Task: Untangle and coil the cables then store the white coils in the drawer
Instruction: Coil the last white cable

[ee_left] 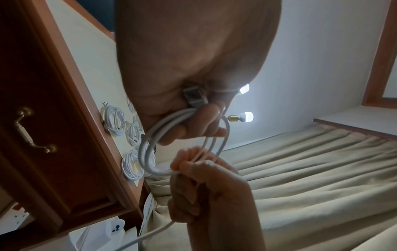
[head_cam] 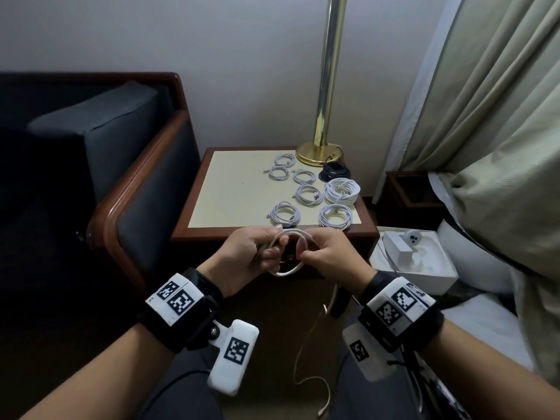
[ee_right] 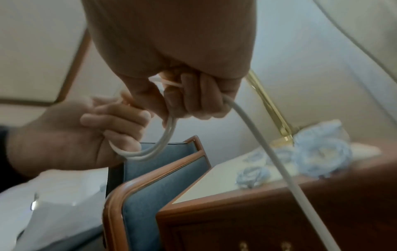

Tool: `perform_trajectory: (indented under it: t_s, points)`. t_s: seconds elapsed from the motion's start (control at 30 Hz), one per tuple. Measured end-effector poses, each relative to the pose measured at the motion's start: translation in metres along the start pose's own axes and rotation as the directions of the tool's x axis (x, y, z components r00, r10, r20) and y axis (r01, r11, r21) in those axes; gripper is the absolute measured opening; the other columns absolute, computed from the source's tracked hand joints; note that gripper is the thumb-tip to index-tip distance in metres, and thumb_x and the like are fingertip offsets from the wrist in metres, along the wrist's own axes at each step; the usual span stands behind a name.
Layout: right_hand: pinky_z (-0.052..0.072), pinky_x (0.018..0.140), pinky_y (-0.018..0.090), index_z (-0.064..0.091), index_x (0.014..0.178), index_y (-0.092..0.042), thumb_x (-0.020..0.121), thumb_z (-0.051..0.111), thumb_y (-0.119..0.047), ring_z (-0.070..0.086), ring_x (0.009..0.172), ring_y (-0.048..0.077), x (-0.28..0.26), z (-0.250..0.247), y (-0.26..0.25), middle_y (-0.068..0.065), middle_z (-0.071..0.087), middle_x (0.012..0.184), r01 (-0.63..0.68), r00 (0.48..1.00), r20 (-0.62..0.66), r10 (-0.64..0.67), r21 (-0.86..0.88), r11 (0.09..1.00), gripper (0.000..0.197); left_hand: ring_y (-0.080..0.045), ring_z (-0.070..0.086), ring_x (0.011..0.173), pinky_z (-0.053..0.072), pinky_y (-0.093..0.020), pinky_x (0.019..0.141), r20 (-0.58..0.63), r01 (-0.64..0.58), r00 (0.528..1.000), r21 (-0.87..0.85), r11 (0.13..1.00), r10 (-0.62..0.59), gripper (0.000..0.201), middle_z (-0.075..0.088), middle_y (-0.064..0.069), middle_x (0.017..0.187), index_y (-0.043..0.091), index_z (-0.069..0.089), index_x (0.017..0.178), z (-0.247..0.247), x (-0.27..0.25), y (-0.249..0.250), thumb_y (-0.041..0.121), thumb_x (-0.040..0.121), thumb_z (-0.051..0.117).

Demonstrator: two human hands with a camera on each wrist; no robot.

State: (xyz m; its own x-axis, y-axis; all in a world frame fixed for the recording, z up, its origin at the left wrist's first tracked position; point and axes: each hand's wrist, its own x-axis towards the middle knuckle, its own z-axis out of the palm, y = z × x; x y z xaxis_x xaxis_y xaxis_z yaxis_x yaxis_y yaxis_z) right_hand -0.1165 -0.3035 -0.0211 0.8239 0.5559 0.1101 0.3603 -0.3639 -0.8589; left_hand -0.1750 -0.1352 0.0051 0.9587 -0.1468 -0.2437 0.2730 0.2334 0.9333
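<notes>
Both hands hold one white cable (head_cam: 298, 237) in front of the nightstand (head_cam: 206, 231). My left hand (head_cam: 248, 256) grips the small loops of the cable (ee_left: 150, 141), with a grey plug end tucked in the palm. My right hand (head_cam: 327, 256) pinches the other side of the loops (ee_right: 165, 141). The cable's loose tail (head_cam: 306, 344) hangs down between my knees to the floor. Several finished white coils (head_cam: 309, 194) and one black coil (head_cam: 335, 171) lie on the nightstand top. The drawer front with its brass handle (ee_left: 32, 130) appears shut.
A brass lamp base (head_cam: 318, 153) stands at the nightstand's back right. A dark armchair (head_cam: 121, 183) stands to the left. A white box (head_cam: 415, 259) holding a charger lies on the floor to the right, beside the curtain (head_cam: 485, 101) and the bed (head_cam: 485, 328).
</notes>
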Motion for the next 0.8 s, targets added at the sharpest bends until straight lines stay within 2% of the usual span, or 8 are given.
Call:
perform_trajectory:
  t_s: [0.13,0.23,0.33,0.43,0.5,0.63,0.7,0.8]
  points:
    - [0.038,0.058,0.036,0.042,0.056,-0.017,0.083,0.049,-0.019,0.049,0.063,0.024,-0.003,0.003,-0.013,0.004,0.053,0.063,-0.058,0.996,0.04,0.08,-0.388,0.92,0.028,-0.008,0.026,0.045,0.028,-0.018,0.043,0.015,0.047,0.999,0.105,0.993,-0.049,0.035,0.029,-0.001,0.056,0.005,0.054,0.074,0.003,0.002,0.0,0.018,0.102,0.037]
    - [0.034,0.056,0.032,0.042,0.055,-0.017,0.089,0.048,-0.023,0.048,0.06,0.024,-0.002,0.004,-0.015,0.005,0.052,0.062,-0.088,0.994,0.017,0.109,-0.47,0.878,0.034,-0.009,0.02,0.046,0.026,-0.018,0.043,0.035,0.081,0.996,0.113,0.99,-0.086,0.038,0.025,0.001,0.054,0.007,0.054,0.071,0.002,0.002,-0.001,0.021,0.102,0.037]
    - [0.037,0.059,0.033,0.051,0.06,-0.016,0.088,0.055,-0.016,0.045,0.057,0.014,0.001,0.003,-0.006,-0.003,0.051,0.058,-0.092,0.981,0.149,0.128,-0.224,0.97,0.029,-0.009,0.017,0.045,0.02,-0.02,0.045,0.085,0.149,0.984,0.066,0.987,-0.154,0.038,0.025,0.004,0.052,0.01,0.048,0.069,-0.004,0.0,-0.003,0.024,0.102,0.036]
    - [0.037,0.049,0.017,0.056,0.067,-0.016,0.085,0.067,-0.008,0.044,0.047,0.003,-0.002,-0.001,0.008,-0.011,0.051,0.05,-0.167,0.965,0.221,0.143,0.095,0.981,0.023,-0.008,0.016,0.037,0.018,-0.023,0.045,0.051,0.173,0.984,-0.115,0.978,-0.168,0.038,0.022,0.006,0.046,0.017,0.036,0.057,-0.017,-0.002,-0.002,0.024,0.095,0.039]
    - [0.033,0.043,0.012,0.056,0.069,-0.012,0.083,0.068,0.0,0.042,0.042,0.001,-0.005,-0.007,0.021,-0.01,0.05,0.05,-0.215,0.968,0.185,0.167,0.284,0.934,0.022,-0.007,0.015,0.032,0.019,-0.022,0.041,-0.039,0.115,0.991,-0.286,0.951,-0.131,0.038,0.02,0.007,0.041,0.021,0.033,0.05,-0.031,-0.002,0.001,0.023,0.086,0.042]
    - [0.026,0.034,0.014,0.054,0.07,-0.007,0.077,0.065,0.008,0.035,0.034,0.005,-0.008,-0.021,0.05,-0.003,0.046,0.047,-0.27,0.947,0.015,0.322,0.583,0.767,0.02,-0.007,0.017,0.028,0.019,-0.022,0.041,-0.15,-0.01,0.986,-0.508,0.861,-0.077,0.035,0.02,0.008,0.035,0.022,0.034,0.045,-0.063,-0.003,0.012,0.025,0.079,0.044]
    - [0.029,0.035,0.015,0.055,0.069,-0.006,0.077,0.066,0.009,0.039,0.037,0.005,-0.008,-0.024,0.057,-0.002,0.05,0.049,-0.247,0.926,-0.079,0.368,0.61,0.753,0.02,-0.007,0.018,0.031,0.016,-0.023,0.046,-0.158,-0.036,0.986,-0.535,0.844,-0.058,0.032,0.021,0.008,0.038,0.021,0.035,0.049,-0.074,-0.005,0.014,0.026,0.079,0.044]
    - [0.036,0.042,0.017,0.061,0.064,-0.011,0.077,0.073,0.001,0.047,0.043,0.005,-0.006,-0.02,0.056,-0.006,0.057,0.051,-0.236,0.918,-0.217,0.331,0.373,0.898,0.022,-0.007,0.019,0.034,0.014,-0.022,0.05,-0.15,-0.078,0.989,-0.588,0.805,-0.015,0.022,0.023,0.008,0.043,0.02,0.037,0.055,-0.077,-0.003,0.011,0.023,0.077,0.043]
